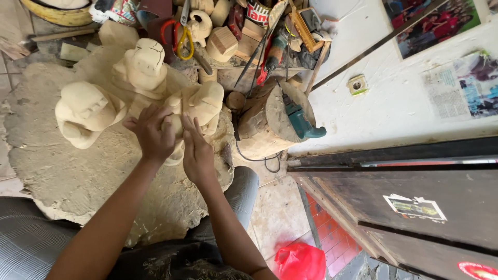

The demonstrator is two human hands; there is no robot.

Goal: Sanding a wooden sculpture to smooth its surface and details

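Observation:
Three pale rough-carved wooden figures stand on a sawdust-covered mat (62,176): one at the left (85,111), one behind (142,67) and one at the right (202,103). My left hand (151,132) rests with bent fingers against the base of the right figure. My right hand (196,150) lies flat and open-fingered on the same figure's lower front. Neither hand holds a tool. What the palms cover is hidden.
A log stump (270,122) with a teal power tool (301,122) and its cable stands to the right. Behind are wood blocks, scissors with red and yellow handles (179,36) and hand tools. A white wall with pictures, a dark door (415,197) and a red bag (301,262) lie right.

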